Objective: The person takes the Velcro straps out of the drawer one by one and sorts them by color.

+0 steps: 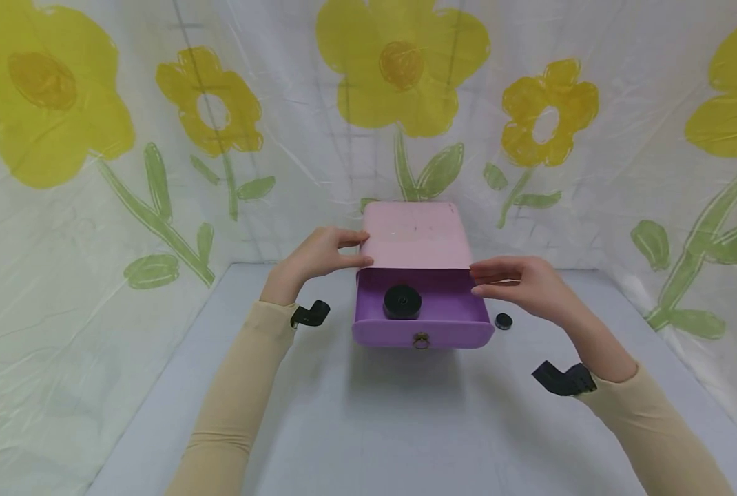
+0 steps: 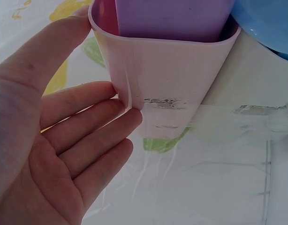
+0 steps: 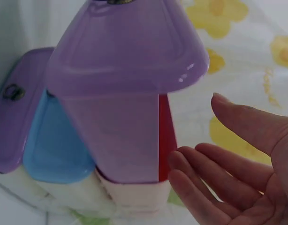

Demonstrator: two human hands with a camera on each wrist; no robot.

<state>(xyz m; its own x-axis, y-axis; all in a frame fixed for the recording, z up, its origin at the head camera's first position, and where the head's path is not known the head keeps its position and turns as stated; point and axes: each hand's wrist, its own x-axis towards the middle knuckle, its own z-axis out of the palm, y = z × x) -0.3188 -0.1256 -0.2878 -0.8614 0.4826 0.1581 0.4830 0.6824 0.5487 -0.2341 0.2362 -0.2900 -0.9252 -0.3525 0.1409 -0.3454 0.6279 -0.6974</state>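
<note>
A small drawer cabinet with a pale pink top stands on the table, its purple top drawer pulled out. Inside the drawer sits a thick black disc with a small ring mark at its centre. My left hand is at the cabinet's left side; in the left wrist view its extended fingertips rest against the pink wall, the thumb up by the rim. At the right front corner is my right hand, fingers loosely extended beside the drawer's side and holding nothing.
Below the open drawer, a blue drawer and another purple drawer with a ring pull are closed. A small black disc lies on the table right of the cabinet. A flower-printed curtain hangs close behind.
</note>
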